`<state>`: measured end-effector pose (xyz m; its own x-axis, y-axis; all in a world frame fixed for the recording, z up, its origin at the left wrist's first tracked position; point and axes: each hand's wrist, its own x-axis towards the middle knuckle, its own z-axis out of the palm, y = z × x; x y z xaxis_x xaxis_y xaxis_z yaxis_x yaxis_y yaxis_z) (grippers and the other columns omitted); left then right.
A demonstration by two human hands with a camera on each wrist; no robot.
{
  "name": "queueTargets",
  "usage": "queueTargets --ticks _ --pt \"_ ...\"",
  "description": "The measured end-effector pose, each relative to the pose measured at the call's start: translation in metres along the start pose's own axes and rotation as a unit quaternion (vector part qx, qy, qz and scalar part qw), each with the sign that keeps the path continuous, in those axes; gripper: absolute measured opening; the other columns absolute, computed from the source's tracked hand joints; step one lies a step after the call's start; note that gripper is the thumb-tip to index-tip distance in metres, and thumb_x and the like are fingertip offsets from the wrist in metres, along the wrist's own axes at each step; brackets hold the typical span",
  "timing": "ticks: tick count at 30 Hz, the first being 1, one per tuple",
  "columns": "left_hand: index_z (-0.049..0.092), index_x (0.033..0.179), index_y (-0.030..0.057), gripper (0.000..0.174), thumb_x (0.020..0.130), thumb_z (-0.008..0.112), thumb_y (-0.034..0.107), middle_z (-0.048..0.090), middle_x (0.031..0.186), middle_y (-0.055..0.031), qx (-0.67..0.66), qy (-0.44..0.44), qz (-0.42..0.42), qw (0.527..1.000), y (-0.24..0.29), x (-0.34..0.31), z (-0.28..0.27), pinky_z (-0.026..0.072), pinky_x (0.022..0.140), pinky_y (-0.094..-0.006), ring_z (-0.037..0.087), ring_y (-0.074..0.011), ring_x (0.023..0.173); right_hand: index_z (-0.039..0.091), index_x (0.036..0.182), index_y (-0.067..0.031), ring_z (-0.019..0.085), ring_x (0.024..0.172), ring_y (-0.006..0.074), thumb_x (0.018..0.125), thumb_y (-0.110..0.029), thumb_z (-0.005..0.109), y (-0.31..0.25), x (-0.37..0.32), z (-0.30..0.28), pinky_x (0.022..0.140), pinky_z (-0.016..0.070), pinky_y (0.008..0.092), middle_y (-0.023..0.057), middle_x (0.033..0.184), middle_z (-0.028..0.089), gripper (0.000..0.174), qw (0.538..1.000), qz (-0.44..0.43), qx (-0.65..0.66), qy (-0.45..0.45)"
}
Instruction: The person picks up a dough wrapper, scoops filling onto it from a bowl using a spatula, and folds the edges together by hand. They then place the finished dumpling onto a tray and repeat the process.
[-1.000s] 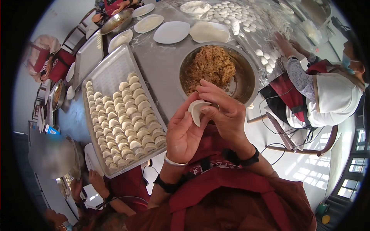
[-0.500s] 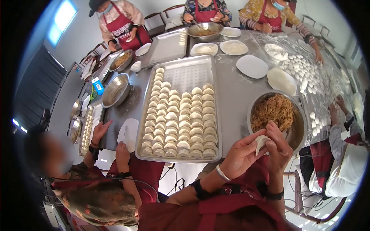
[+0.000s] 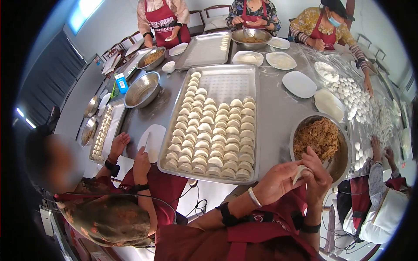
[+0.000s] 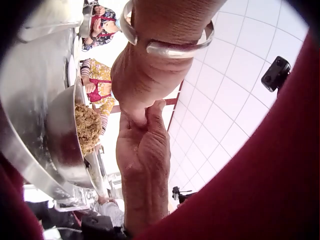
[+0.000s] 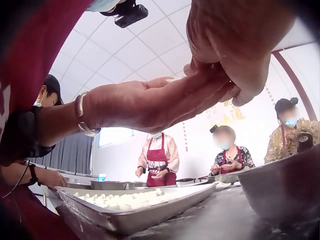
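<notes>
A folded white dumpling (image 3: 299,173) is held between both hands in the head view, just in front of the bowl of filling. My left hand (image 3: 275,183) pinches one end with thumb and fingers. The fingers of my right hand (image 3: 318,177) grip the other end along its edge. In the left wrist view, the right hand (image 4: 144,155) meets the left at the fingertips, and the dumpling is hidden. Beyond the hands stands a steel bowl (image 3: 342,164) with brown minced filling (image 3: 317,138). To the left, rows of finished dumplings (image 3: 209,135) lie on a metal tray (image 3: 228,80).
White plates (image 3: 299,84) stand behind the bowl, and small dough pieces (image 3: 355,98) lie on the floured right side. An empty-looking steel bowl (image 3: 143,90) sits left of the tray. Another person's hands (image 3: 141,163) are at the left table edge; several people work around the table.
The head view has swung left and up, bringing more of the table and people into sight. Both hands keep hold of the dumpling, their fingers shifting slightly along it.
</notes>
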<state>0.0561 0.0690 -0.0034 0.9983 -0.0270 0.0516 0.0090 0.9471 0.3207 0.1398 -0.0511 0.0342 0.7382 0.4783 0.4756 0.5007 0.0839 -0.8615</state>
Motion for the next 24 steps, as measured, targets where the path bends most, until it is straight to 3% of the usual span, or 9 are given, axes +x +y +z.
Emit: queueTargets --ticks 6,9,16,24 --pt "0.045 0.133 -0.0039 0.037 0.104 0.042 0.019 0.055 0.128 -0.0093 0.005 0.017 -0.006 1.000 0.002 -0.004 -0.003 0.0384 0.112 -0.0392 0.052 -0.0178 0.124 0.072 0.095 0.0020 0.059 0.119 0.0384 0.074 0.002 0.070 0.020 -0.006 -0.005 0.102 0.0449 0.0472 0.0182 0.103 0.071 0.021 0.999 -0.016 0.013 -0.047" --pt "0.047 0.131 -0.0030 0.035 0.104 0.043 0.020 0.055 0.126 -0.0085 0.005 0.016 -0.006 1.000 0.004 -0.007 -0.006 0.0415 0.108 -0.0391 0.054 -0.0171 0.119 0.072 0.090 0.0014 0.061 0.116 0.0380 0.073 0.002 0.071 0.008 -0.005 0.003 0.101 0.0460 0.0473 0.0171 0.099 0.072 0.017 0.998 0.030 0.051 -0.038" --pt "0.055 0.120 0.0010 0.030 0.103 0.047 0.024 0.058 0.112 -0.0053 0.018 0.022 -0.017 0.999 0.006 -0.016 -0.004 0.0472 0.097 -0.0343 0.057 -0.0135 0.107 0.072 0.087 0.0013 0.062 0.114 0.0389 0.071 0.004 0.069 0.012 -0.005 0.001 0.099 0.0468 0.0472 0.0165 0.093 0.073 0.017 0.993 -0.037 0.005 -0.108" --pt "0.054 0.123 -0.0016 0.035 0.103 0.049 0.027 0.058 0.109 -0.0035 0.041 0.039 -0.034 0.998 0.008 -0.024 -0.006 0.0489 0.098 -0.0349 0.057 -0.0120 0.103 0.073 0.090 -0.0019 0.060 0.116 0.0399 0.075 -0.017 0.078 0.007 -0.005 0.006 0.101 0.0444 0.0501 0.0158 0.097 0.073 0.022 0.984 -0.021 0.015 -0.175"
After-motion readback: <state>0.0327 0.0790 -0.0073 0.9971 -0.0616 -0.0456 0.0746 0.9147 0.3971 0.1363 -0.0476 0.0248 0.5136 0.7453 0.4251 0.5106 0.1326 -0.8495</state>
